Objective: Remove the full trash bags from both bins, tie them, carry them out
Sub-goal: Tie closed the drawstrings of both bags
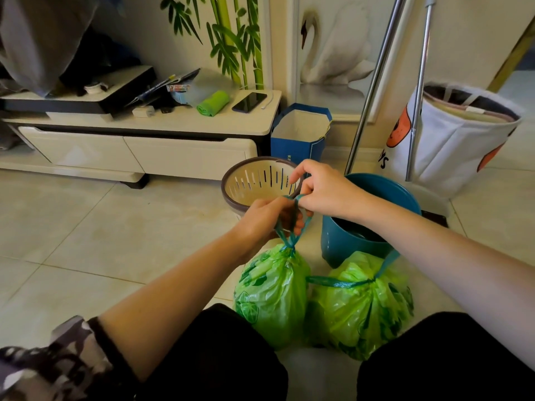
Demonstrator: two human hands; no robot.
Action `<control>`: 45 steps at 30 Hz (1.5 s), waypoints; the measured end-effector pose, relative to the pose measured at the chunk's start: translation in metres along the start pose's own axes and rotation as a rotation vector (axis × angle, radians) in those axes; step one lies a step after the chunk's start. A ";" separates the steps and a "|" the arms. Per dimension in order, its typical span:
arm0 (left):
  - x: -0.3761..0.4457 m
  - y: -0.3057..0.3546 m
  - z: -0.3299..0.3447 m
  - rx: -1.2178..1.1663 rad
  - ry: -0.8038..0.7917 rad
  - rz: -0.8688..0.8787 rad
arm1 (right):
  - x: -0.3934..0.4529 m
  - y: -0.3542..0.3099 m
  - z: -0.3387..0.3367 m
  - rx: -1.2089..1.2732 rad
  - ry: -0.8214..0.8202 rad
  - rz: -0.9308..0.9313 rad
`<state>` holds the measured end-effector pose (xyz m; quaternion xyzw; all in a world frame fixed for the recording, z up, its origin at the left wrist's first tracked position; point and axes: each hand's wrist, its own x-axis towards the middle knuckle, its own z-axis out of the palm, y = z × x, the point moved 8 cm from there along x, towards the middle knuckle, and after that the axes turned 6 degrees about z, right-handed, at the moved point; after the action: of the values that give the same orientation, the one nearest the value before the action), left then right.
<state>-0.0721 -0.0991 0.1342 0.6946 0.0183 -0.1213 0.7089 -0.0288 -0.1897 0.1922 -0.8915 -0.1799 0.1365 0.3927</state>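
Observation:
Two full green trash bags stand on the tiled floor between my knees. The left bag has its teal drawstring pulled up from a gathered neck. My left hand and my right hand both pinch that drawstring just above the bag, looping it. The right bag is cinched, its teal drawstring lying across its top. Behind them sit a slotted cream bin with a brown rim and a blue bin, both without green bags.
A low white TV cabinet runs along the left, holding a phone and a green cloth roll. A blue paper bag stands by the wall. Two metal poles and a white fabric basket are at the right.

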 end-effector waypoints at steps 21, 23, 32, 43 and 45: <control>0.008 0.013 0.015 -0.063 0.216 0.057 | -0.069 0.213 -0.040 0.140 -0.065 0.817; 0.007 0.008 0.015 -0.060 0.215 0.065 | -0.086 0.249 -0.037 0.191 -0.081 0.973; 0.004 0.005 0.013 -0.079 0.208 0.054 | -0.097 0.295 -0.004 0.628 0.026 1.177; 0.009 -0.005 0.008 -0.072 0.206 0.028 | -0.066 0.218 -0.012 0.925 0.075 0.828; 0.008 -0.005 0.007 -0.068 0.203 0.026 | -0.061 0.198 -0.009 0.903 0.046 0.769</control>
<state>-0.0664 -0.1073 0.1278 0.6790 0.0852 -0.0404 0.7281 -0.0384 -0.3457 0.0560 -0.6401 0.2402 0.3128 0.6593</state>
